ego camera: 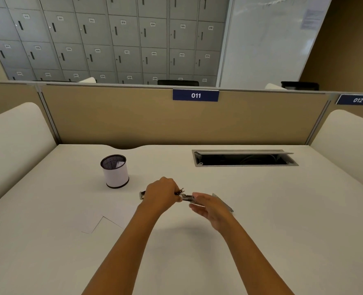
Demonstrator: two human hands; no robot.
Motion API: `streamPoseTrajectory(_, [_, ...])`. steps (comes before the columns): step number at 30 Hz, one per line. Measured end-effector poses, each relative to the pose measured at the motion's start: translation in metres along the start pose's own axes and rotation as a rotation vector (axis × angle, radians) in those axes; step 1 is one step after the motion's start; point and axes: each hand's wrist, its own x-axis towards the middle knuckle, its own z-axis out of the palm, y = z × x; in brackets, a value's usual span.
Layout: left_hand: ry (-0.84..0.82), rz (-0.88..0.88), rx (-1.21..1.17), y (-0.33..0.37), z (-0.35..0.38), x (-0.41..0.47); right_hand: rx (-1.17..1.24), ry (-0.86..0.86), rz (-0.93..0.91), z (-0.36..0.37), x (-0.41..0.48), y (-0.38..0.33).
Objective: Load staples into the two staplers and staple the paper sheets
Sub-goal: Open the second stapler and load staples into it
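Note:
A silver metal stapler (186, 196) is held above the middle of the white desk between both hands. My left hand (161, 193) is closed over its left part, with one end sticking out at the hand's left. My right hand (210, 207) grips its right part, and a grey metal piece pokes out behind the fingers. Whether the stapler is opened up is hidden by the hands. Two white paper sheets (110, 216) lie flat on the desk to the left of my left forearm. I see no second stapler.
A black mesh cup with a white band (115, 171) stands at the back left of the desk (261, 231). An open cable hatch (243, 158) is sunk into the back right. Tan partitions fence the desk behind, white ones at both sides.

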Motion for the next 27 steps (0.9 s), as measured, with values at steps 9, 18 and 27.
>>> streamPoseTrajectory(9, [-0.248,-0.032,-0.454,-0.007,-0.002,-0.002,0.240,0.092,-0.038,-0.003,0.009,0.005])
streamPoseTrajectory(18, [-0.246,-0.190,-0.793,-0.009,0.024,-0.008,0.098,0.137,-0.270,0.005,0.010,0.006])
streamPoseTrajectory(27, [-0.434,-0.415,-1.127,-0.014,0.037,-0.004,-0.254,0.255,-0.605,0.012,0.003,0.008])
